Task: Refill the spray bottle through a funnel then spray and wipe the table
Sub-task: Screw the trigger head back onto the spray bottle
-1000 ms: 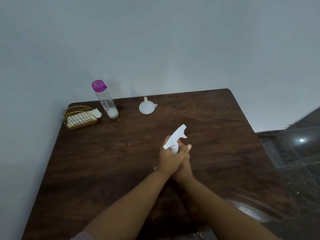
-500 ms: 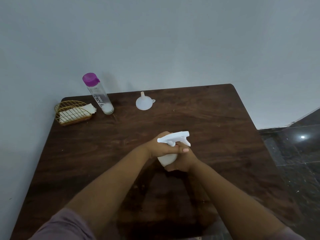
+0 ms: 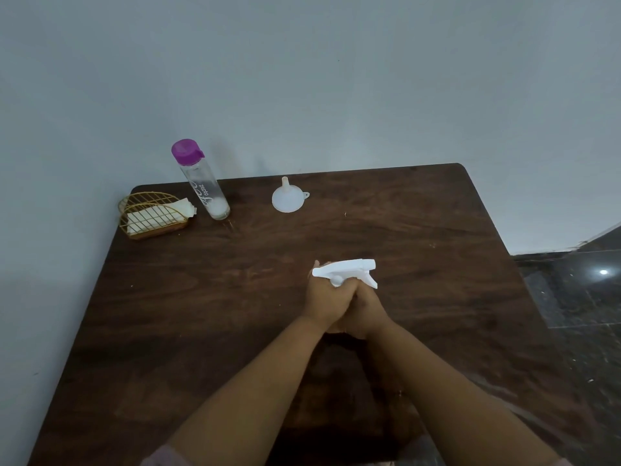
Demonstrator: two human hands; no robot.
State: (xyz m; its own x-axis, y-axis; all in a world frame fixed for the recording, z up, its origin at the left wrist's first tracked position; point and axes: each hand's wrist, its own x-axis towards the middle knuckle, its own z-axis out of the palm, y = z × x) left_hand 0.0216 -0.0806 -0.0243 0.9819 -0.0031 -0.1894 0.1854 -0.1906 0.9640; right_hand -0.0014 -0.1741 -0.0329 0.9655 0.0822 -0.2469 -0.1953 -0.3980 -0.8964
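Observation:
A white spray bottle stands at the middle of the dark wooden table; only its trigger head shows above my hands, nozzle pointing right. My left hand grips the bottle just under the head. My right hand wraps round the bottle's body, which is hidden behind both hands. A white funnel lies mouth-down near the far edge. A clear bottle with a purple cap stands at the far left with a little liquid at its bottom.
A gold wire holder with white folded cloths or napkins sits in the far left corner. A grey wall runs behind the table. Dark tiled floor lies to the right of the table edge.
The trigger head has turned from pointing up-right to lying level with the nozzle to the right. My left hand has shifted its grip under the head; both hands stay on the bottle.

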